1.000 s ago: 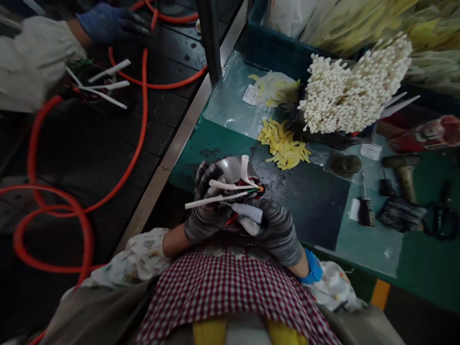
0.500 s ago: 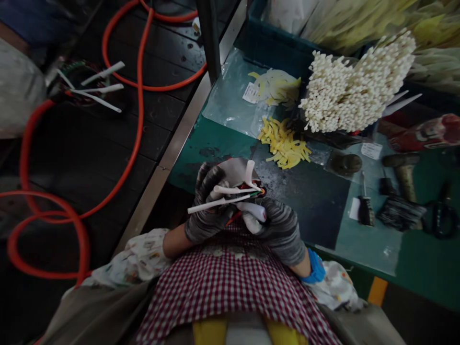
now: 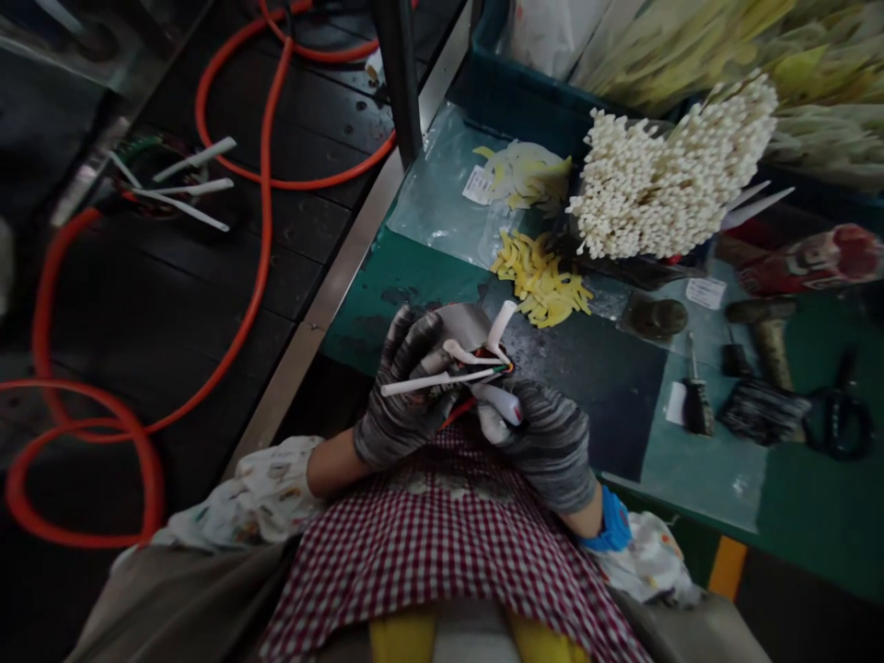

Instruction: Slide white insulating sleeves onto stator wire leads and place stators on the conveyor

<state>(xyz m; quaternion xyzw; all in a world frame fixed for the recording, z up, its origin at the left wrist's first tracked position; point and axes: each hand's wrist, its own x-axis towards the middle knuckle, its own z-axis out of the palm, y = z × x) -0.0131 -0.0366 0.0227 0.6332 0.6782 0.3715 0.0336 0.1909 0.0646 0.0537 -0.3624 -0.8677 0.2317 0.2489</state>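
Note:
My gloved left hand (image 3: 407, 405) is wrapped around a round, grey-sided part, which looks like a motor stator (image 3: 464, 322). Wire leads in white sleeves (image 3: 424, 381) fan out from a coloured wire bundle at its right edge. My gloved right hand (image 3: 545, 442) is closed at the near right side, its thumb against a thick white handle-like piece (image 3: 498, 401) with a red mark at the end. Fingers and sleeves hide most of the stator's inside and the right fingertips.
Yellow strips (image 3: 542, 281), a bundle of thin white tubes (image 3: 677, 175) and a blue bin (image 3: 545, 97) stand beyond my hands. To the right lie a hammer (image 3: 770, 341), a brush (image 3: 697, 405) and scissors (image 3: 839, 414). At left, an orange cable (image 3: 266, 203) loops beside another stator (image 3: 148, 184).
The white-sleeved leads and both hands have shifted slightly right in view. One upright sleeve leans further right. The pale shape at far left has mostly left the view.

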